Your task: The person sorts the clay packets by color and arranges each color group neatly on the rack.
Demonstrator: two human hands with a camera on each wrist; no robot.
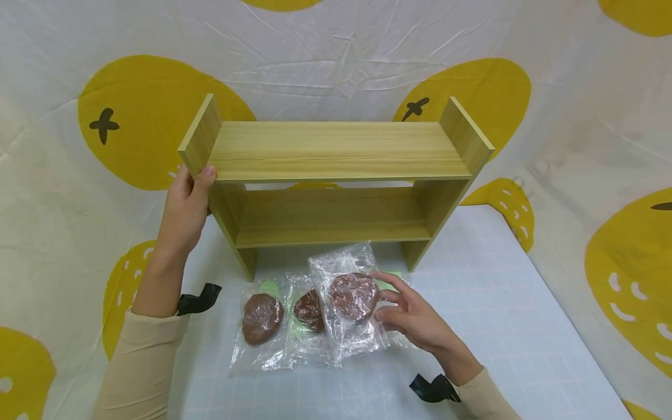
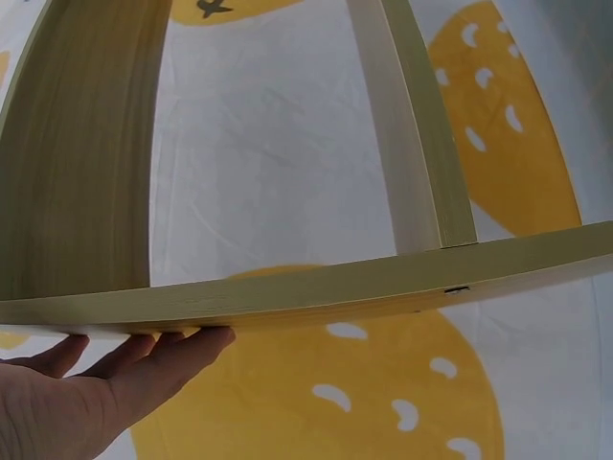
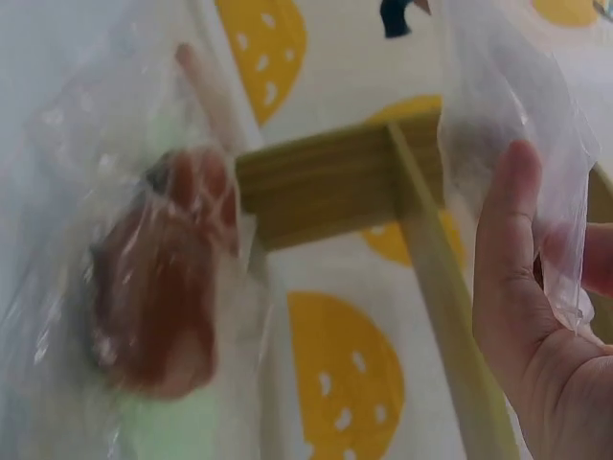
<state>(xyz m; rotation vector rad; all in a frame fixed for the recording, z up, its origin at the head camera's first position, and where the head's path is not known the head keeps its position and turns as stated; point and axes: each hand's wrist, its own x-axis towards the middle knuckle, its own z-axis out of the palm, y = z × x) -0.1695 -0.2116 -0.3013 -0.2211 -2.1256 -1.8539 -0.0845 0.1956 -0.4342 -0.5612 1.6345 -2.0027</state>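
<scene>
My left hand (image 1: 185, 210) grips the left side panel of a light wooden two-tier shelf (image 1: 341, 151). Its thumb lies by the front edge; the left wrist view has several fingers (image 2: 196, 353) against the panel's outer face. Between thumb and fingers, my right hand (image 1: 415, 318) holds the right edge of a clear plastic bag (image 1: 346, 344) with a flat, round brown piece (image 1: 354, 296) inside, kind unclear. It is raised over other bags. Similar bagged brown pieces lie left of it, one whole (image 1: 262, 319) and one partly covered (image 1: 308, 310). The right wrist view is blurred.
A pale checked cloth covers the table (image 1: 499, 326), whose right edge slants toward the front. Behind hangs a white curtain (image 1: 336, 64) with yellow printed figures. Green bits show at the bags. Black straps (image 1: 198, 299) stick out from both wrists.
</scene>
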